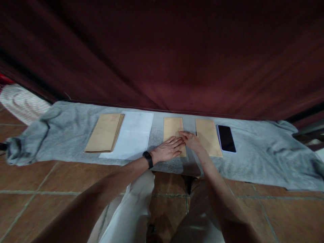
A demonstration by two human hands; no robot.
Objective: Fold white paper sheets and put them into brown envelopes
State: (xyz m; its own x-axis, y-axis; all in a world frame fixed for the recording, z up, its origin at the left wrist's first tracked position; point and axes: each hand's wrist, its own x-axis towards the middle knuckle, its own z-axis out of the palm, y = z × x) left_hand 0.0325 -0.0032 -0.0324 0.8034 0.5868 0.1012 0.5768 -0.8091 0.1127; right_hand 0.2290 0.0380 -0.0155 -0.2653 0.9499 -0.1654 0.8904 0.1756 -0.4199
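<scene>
A brown paper envelope (173,125) with small red print lies upright before me on the grey cloth. My left hand (167,149), with a black band at the wrist, rests flat on its lower half, fingers stretched out. From the right, my right hand (191,140) reaches over the envelope's right edge, its fingers drawn together there and its index fingertip on the paper. The two hands' fingertips nearly meet. Part of the envelope is hidden beneath them. Another brown envelope (209,136) lies just right of my right hand.
A stack of brown envelopes (104,133) overlaps white paper sheets (135,135) at the left. Beyond the right envelope lies a phone (226,138) with a dark screen. The grey cloth (258,152) covers a narrow bench, backed by a dark red curtain (162,60). Tiled floor lies below.
</scene>
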